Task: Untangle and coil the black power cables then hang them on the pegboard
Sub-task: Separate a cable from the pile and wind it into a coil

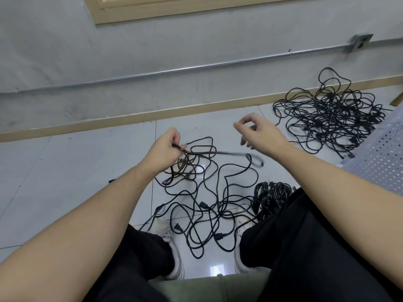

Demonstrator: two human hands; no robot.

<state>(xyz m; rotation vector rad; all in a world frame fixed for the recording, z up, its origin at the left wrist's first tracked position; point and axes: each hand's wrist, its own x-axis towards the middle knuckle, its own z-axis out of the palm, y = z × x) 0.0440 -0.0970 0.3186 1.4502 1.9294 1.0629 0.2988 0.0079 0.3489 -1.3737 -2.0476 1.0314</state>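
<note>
Cable (218, 152) runs rightward from the gripping left hand (168, 149) toward the right hand (257, 131). That hand hovers just above its blurred loop, fingers loosely curled, holding nothing.

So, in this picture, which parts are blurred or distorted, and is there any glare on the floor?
Head view: the cable stretch leading from the left hand is smeared by motion, and the right hand's fingertips are slightly soft; the wide lens bends the wall pipe and skirting; bright glare patches show on the floor tiles between the shoes.
</note>
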